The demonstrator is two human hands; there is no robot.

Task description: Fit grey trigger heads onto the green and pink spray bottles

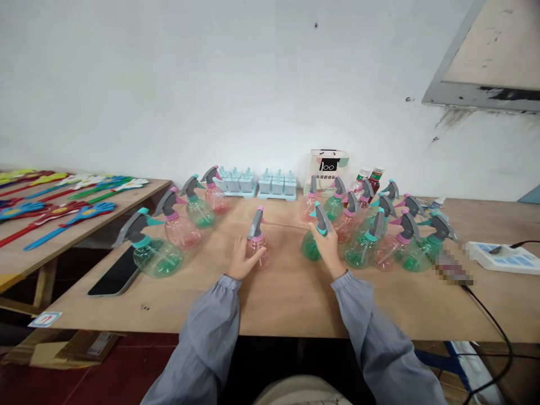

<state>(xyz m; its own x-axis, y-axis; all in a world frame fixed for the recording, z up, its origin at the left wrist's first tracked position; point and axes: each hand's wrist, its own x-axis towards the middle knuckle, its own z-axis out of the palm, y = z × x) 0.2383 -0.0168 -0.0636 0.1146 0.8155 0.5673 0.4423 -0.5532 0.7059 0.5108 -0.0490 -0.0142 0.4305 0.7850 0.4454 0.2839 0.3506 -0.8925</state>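
Two at once, apparently gripping: pink bottle (255,242) inside loosely curled left fingers (240,246), green bottle (311,246) inside closely wrapped right fingers (318,235); next calls for steady, upright handling.

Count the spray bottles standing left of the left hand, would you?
4, in a slanting row: nearest green bottle by the phone, next pink bottle, second green bottle, then farthest pink bottle. None seems hidden there.

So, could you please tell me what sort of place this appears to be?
It is probably a workshop or packing room: many look-alike spray bottles stand on a plain wooden table, and colourful hand-shaped sticks lie on a neighbouring table.
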